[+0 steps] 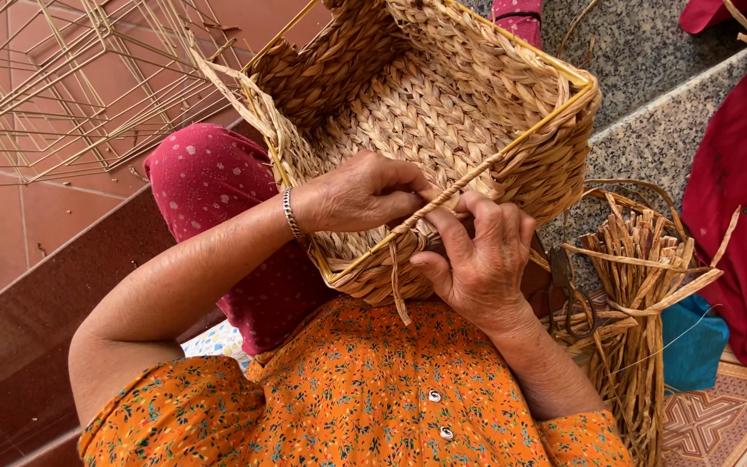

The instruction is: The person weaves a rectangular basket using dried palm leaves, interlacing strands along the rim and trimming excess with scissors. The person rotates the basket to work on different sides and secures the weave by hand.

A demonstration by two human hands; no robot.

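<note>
The big square tan basket of braided dry grass [443, 112] rests on the person's lap, tipped toward them. Its thin yellow wire rim [512, 147] could slip bare if the twisted tan grass strand [443, 201] goes loose or snaps, because dry grass is stiff and brittle. The left hand [365, 192] is clenched on the strand at the rim. The right hand [482, 259] pinches the same strand. A rough bundle of flat dry grass strips [637, 285] lies just beside, on the speckled grey stone step [650, 138]

One woven basket [443, 112]; two hands; one bracelet [290, 214]; one fibre bundle [633, 285]; one pair scissors [564, 294].
</note>
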